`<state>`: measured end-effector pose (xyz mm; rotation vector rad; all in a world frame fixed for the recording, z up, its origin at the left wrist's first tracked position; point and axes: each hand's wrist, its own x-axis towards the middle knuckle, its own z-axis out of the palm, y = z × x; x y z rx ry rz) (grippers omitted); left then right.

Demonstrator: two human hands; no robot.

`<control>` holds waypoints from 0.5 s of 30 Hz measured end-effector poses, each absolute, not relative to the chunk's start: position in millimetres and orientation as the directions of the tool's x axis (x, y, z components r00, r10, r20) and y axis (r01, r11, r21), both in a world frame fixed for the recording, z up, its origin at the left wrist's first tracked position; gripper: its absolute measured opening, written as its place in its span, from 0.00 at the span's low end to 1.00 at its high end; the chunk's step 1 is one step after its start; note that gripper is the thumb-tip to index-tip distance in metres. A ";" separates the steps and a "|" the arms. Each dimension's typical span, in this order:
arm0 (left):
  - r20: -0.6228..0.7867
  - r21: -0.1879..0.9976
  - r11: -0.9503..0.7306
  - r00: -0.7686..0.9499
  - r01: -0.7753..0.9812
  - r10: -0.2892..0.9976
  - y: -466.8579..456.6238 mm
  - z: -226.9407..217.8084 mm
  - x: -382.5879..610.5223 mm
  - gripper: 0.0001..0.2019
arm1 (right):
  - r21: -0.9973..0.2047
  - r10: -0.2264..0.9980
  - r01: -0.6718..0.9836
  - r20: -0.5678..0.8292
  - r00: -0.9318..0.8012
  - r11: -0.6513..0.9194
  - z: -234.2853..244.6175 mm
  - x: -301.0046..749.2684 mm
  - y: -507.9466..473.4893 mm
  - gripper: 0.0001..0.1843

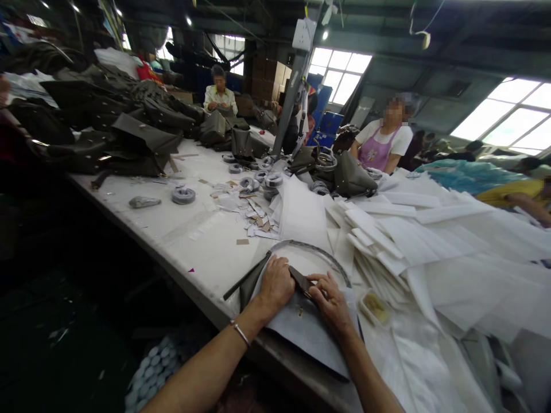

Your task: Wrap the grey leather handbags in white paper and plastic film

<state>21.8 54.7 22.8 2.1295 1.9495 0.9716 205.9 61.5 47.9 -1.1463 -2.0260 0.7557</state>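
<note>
My left hand is closed in a pinch on a dark strap that runs across to my right hand, which grips its other end. Both hands rest on a grey bag panel lying flat at the table's near edge. A long grey strap loop curves from the panel behind my hands. A thin bracelet sits on my left wrist.
Stacks of white paper sheets cover the table's right side. Rolls of grey strap and scraps lie mid-table. Dark finished bags pile up at the left. Two other people work at the far side. A small tray sits beside my right hand.
</note>
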 end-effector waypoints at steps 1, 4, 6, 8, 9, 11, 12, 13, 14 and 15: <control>0.397 0.503 -0.171 -0.051 0.847 0.916 54.4 23.1 20.5 0.13 | -0.750 0.887 0.496 0.269 -0.376 0.438 48.3 204.8 61.1 0.19; 0.447 0.567 -0.224 -0.067 0.792 0.892 48.4 27.8 14.9 0.19 | -0.724 0.880 0.516 0.288 -0.377 0.458 47.2 202.7 60.2 0.19; 0.484 0.581 -0.318 -0.004 0.750 0.875 40.9 32.2 11.4 0.20 | -0.684 0.862 0.539 0.297 -0.412 0.493 45.3 202.0 59.2 0.18; 0.509 0.575 -0.425 0.101 0.699 0.855 33.4 35.5 9.3 0.18 | -0.643 0.848 0.565 0.293 -0.443 0.517 43.3 201.5 58.3 0.16; 0.514 0.570 -0.474 0.158 0.671 0.843 30.6 36.1 8.8 0.16 | -0.628 0.843 0.575 0.290 -0.453 0.524 42.4 201.4 58.0 0.15; 0.511 0.560 -0.550 0.264 0.620 0.818 27.2 35.7 8.6 0.15 | -0.609 0.838 0.586 0.296 -0.458 0.535 40.6 201.1 58.1 0.14; 0.505 0.556 -0.580 0.313 0.595 0.805 26.5 34.8 8.5 0.15 | -0.603 0.835 0.586 0.306 -0.457 0.541 39.5 201.1 58.4 0.13; 0.496 0.552 -0.608 0.361 0.571 0.789 26.0 33.9 8.4 0.15 | -0.597 0.832 0.585 0.316 -0.456 0.549 38.4 201.2 58.9 0.11; 0.487 0.548 -0.635 0.411 0.544 0.771 25.5 33.1 8.1 0.15 | -0.591 0.827 0.584 0.326 -0.458 0.556 37.1 201.3 59.4 0.11; 0.475 0.544 -0.662 0.460 0.516 0.750 24.6 32.8 7.5 0.14 | -0.584 0.823 0.585 0.331 -0.462 0.563 35.8 201.5 59.9 0.10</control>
